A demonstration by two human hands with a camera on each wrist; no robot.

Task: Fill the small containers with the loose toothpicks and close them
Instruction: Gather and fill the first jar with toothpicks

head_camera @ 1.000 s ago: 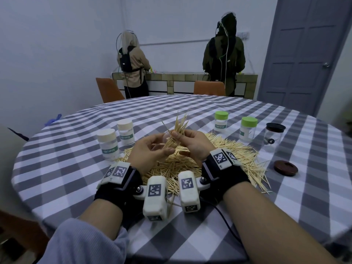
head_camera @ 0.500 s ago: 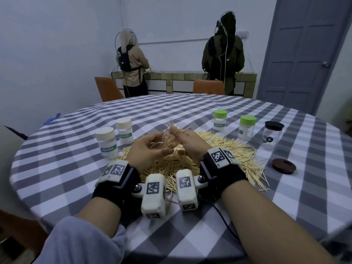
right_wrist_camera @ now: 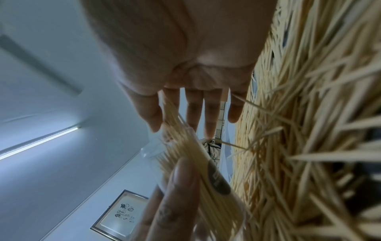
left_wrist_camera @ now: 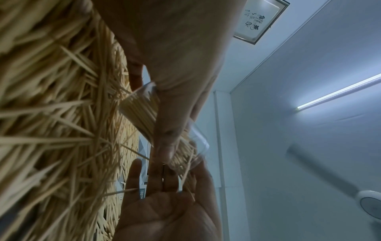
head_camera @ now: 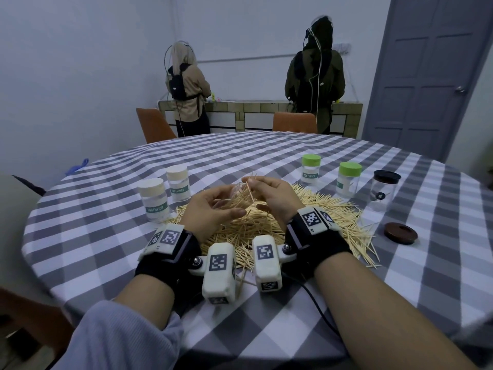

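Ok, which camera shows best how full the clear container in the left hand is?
The left wrist view: the clear container lies side-on, packed with toothpicks. The right wrist view shows it blurred behind a thumb. The head view barely shows it between the hands.

Open clear container (left_wrist_camera: 164,124), tilted, part-filled with toothpicks, held above the toothpick pile (head_camera: 306,217).
Four capped containers upright on desk: two beige-lidded (head_camera: 154,200) left of pile, two green-lidded (head_camera: 348,180) right.
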